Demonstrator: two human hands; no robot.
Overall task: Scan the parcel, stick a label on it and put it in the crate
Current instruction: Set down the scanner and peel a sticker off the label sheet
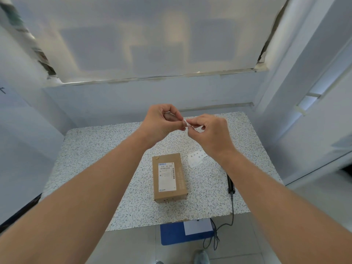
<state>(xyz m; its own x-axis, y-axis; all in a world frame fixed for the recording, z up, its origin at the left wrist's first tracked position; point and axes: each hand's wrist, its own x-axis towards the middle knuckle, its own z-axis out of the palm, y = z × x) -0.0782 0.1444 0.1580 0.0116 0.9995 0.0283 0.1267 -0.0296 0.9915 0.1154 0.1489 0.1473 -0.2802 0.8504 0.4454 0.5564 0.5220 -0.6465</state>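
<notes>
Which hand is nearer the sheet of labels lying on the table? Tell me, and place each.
Right. The right hand is raised just above and behind the label sheet. The left hand is raised farther to the sheet's left, beyond the parcel. Both pinch a small white label.

We're looking at a brown cardboard parcel [169, 178] wearing a white shipping label [167, 176] with black barcodes, sitting on a white table [95, 168] speckled black and grey. We're also seeing a white sticker sheet [196, 158], a black scanner [230, 184], and a blue crate [177, 235].
</notes>
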